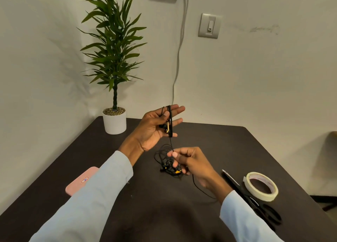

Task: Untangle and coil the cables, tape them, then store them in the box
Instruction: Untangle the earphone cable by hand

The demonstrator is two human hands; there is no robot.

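My left hand [156, 127] is raised above the dark table [127, 214], fingers spread, with a thin black earphone cable [170, 121] looped around them and the thumb pressing it. One strand runs down to my right hand [189, 161], which pinches it between thumb and fingertips. Under the right hand a loose tangle of black cable [164, 161] with small yellow parts lies on the table. A pink box [82, 180] lies at the left, partly hidden by my left sleeve.
A roll of pale masking tape [262, 186] and black scissors [255, 201] lie at the right of the table. A potted plant in a white pot [114, 120] stands at the far left corner. The wall behind carries a switch and a hanging cord.
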